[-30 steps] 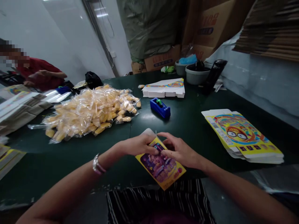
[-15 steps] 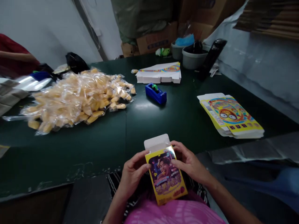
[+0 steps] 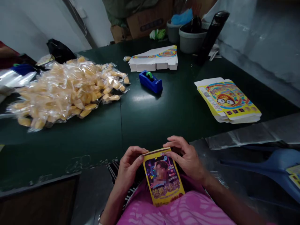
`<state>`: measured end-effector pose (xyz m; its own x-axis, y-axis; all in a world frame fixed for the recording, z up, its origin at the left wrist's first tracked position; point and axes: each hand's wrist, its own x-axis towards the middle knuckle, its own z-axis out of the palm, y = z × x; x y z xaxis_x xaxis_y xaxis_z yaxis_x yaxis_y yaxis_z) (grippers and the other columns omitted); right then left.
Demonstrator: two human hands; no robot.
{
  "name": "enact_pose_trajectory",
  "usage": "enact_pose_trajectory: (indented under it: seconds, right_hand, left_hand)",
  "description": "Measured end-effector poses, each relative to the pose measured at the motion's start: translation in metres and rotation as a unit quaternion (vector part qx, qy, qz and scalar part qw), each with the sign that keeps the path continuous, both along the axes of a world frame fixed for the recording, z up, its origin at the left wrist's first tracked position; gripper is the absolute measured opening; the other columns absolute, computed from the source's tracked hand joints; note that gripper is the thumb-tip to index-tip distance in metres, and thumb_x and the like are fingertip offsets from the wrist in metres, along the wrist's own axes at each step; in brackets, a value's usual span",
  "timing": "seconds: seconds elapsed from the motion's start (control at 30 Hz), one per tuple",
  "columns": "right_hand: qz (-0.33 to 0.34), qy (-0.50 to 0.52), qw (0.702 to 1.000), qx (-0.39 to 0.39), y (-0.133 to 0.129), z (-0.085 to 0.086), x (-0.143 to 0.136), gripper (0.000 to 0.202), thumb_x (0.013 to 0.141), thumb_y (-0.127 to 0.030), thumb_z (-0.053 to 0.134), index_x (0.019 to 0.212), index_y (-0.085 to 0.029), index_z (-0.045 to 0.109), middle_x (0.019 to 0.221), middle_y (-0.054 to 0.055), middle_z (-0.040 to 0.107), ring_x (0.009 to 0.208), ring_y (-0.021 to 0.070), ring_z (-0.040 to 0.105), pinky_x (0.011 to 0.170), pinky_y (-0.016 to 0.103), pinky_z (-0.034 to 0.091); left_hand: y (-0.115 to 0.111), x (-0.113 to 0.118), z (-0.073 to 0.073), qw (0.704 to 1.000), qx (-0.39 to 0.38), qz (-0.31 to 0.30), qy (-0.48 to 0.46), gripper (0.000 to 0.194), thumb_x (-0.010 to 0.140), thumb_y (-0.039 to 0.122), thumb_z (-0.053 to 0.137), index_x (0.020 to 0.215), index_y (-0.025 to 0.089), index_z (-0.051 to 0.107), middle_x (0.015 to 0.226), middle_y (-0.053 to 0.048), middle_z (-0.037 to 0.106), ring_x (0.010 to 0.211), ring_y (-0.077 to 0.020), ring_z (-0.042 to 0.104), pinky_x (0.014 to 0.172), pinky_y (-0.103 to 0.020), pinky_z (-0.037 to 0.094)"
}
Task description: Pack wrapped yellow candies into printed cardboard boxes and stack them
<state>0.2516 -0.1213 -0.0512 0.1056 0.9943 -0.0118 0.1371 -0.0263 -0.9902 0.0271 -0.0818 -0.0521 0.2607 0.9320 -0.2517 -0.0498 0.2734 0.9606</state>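
Quietly, the person near me sits with both hands at a small yellow carton [image 3: 164, 184], which is upright and tilted just over the lap, below the near edge of the dark green surface [image 3: 150, 117]. The left hand [image 3: 130, 164] pinches one upper corner, thumb on the printed front; the right hand [image 3: 186, 156] pinches the other, its thumb on the front too and its index finger lifted near the top edge. The carton's lower end rests against a pink patterned garment [image 3: 174, 211].

Beyond them, a blue tape dispenser [image 3: 151, 82] with a green roll stands mid-surface. Left of it spreads a heap of clear-wrapped yellowish pieces [image 3: 67, 90], a black bag [image 3: 59, 51] just behind. Farther back, behind the dispenser, lies a stack of white-sided flat cartons [image 3: 153, 61]; to the right, nearer the edge, sits a pile of yellow printed cartons [image 3: 231, 100]. Two grey buckets [image 3: 191, 40] stand at the back, and a blue plastic stool [image 3: 276, 165] is down on the right.
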Motion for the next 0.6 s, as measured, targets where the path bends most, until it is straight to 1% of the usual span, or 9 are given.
enact_pose_trajectory:
  seconds: [0.07, 0.1, 0.17, 0.23, 0.27, 0.33, 0.4, 0.5, 0.6]
  right_hand:
    - [0.039, 0.018, 0.999, 0.009, -0.003, 0.006, 0.006, 0.019, 0.086, -0.043, 0.067, 0.089, -0.024, 0.067, 0.096, 0.006, 0.074, 0.091, 0.0223, 0.07, 0.082, 0.036, 0.056]
    - [0.049, 0.043, 0.998, 0.003, -0.004, 0.01, 0.008, 0.022, 0.087, -0.046, 0.066, 0.082, -0.024, 0.068, 0.096, 0.006, 0.073, 0.091, 0.0221, 0.069, 0.082, 0.036, 0.056]
    - [0.051, 0.105, 0.993, -0.034, -0.006, 0.016, 0.011, 0.025, 0.085, -0.046, 0.068, 0.076, -0.022, 0.067, 0.097, 0.005, 0.073, 0.092, 0.0212, 0.069, 0.081, 0.035, 0.056]
    - [0.051, 0.138, 0.986, -0.072, -0.008, 0.02, 0.011, 0.021, 0.081, -0.04, 0.072, 0.074, -0.022, 0.065, 0.097, 0.005, 0.072, 0.091, 0.0201, 0.069, 0.08, 0.034, 0.056]
    - [0.05, 0.14, 0.985, -0.083, -0.008, 0.021, 0.01, 0.019, 0.079, -0.036, 0.074, 0.073, -0.021, 0.063, 0.097, 0.004, 0.071, 0.091, 0.0199, 0.068, 0.079, 0.033, 0.056]
    - [0.046, 0.132, 0.985, -0.096, -0.005, 0.023, 0.008, 0.017, 0.076, -0.03, 0.075, 0.074, -0.021, 0.061, 0.095, 0.004, 0.071, 0.09, 0.0197, 0.068, 0.078, 0.033, 0.056]
    - [0.041, 0.123, 0.986, -0.108, 0.001, 0.024, 0.008, 0.016, 0.076, -0.029, 0.074, 0.076, -0.021, 0.06, 0.09, 0.003, 0.071, 0.084, 0.0184, 0.067, 0.073, 0.031, 0.055]
    - [0.036, 0.113, 0.986, -0.119, 0.009, 0.025, 0.01, 0.015, 0.079, -0.033, 0.07, 0.077, -0.021, 0.062, 0.082, 0.002, 0.071, 0.072, 0.016, 0.065, 0.064, 0.027, 0.052]
    - [0.014, 0.103, 0.989, -0.106, 0.009, 0.022, 0.012, 0.016, 0.077, -0.032, 0.072, 0.073, -0.02, 0.063, 0.084, 0.003, 0.072, 0.074, 0.0163, 0.066, 0.065, 0.027, 0.052]
  left_hand:
    - [-0.002, 0.001, 0.009, 0.997, 0.032, -0.06, 0.027, 0.018, 0.084, 0.039, 0.069, 0.087, 0.021, 0.072, 0.098, -0.007, 0.07, 0.103, -0.0239, 0.062, 0.092, -0.033, 0.049]
    - [-0.004, 0.002, 0.013, 0.996, 0.037, -0.072, 0.035, 0.021, 0.086, 0.041, 0.066, 0.084, 0.021, 0.073, 0.099, -0.007, 0.069, 0.103, -0.0243, 0.061, 0.092, -0.033, 0.048]
    - [-0.007, 0.008, 0.019, 0.997, 0.027, -0.058, 0.039, 0.023, 0.084, 0.041, 0.067, 0.075, 0.02, 0.07, 0.095, -0.006, 0.067, 0.097, -0.023, 0.061, 0.085, -0.031, 0.05]
    - [-0.008, 0.016, 0.022, 0.998, 0.014, -0.029, 0.045, 0.021, 0.078, 0.037, 0.073, 0.067, 0.02, 0.065, 0.087, -0.004, 0.064, 0.086, -0.0196, 0.06, 0.076, -0.027, 0.05]
    - [-0.008, 0.02, 0.022, 0.998, 0.01, -0.022, 0.052, 0.02, 0.074, 0.034, 0.075, 0.067, 0.02, 0.064, 0.084, -0.002, 0.063, 0.081, -0.0179, 0.059, 0.071, -0.026, 0.049]
    - [-0.005, 0.027, 0.024, 0.997, 0.001, -0.03, 0.071, 0.018, 0.07, 0.032, 0.077, 0.071, 0.02, 0.063, 0.078, 0.0, 0.06, 0.072, -0.0148, 0.055, 0.062, -0.023, 0.046]
    - [0.002, 0.031, 0.026, 0.995, -0.015, -0.046, 0.086, 0.02, 0.07, 0.034, 0.076, 0.072, 0.02, 0.062, 0.07, 0.002, 0.056, 0.062, -0.0121, 0.05, 0.054, -0.021, 0.041]
    - [0.015, 0.033, 0.029, 0.993, -0.034, -0.078, 0.082, 0.022, 0.07, 0.036, 0.075, 0.068, 0.019, 0.061, 0.064, 0.003, 0.054, 0.056, -0.0102, 0.046, 0.05, -0.02, 0.037]
    - [0.024, 0.034, 0.029, 0.992, -0.026, -0.101, 0.075, 0.021, 0.07, 0.034, 0.075, 0.064, 0.018, 0.063, 0.063, 0.002, 0.057, 0.058, -0.0106, 0.049, 0.051, -0.02, 0.039]
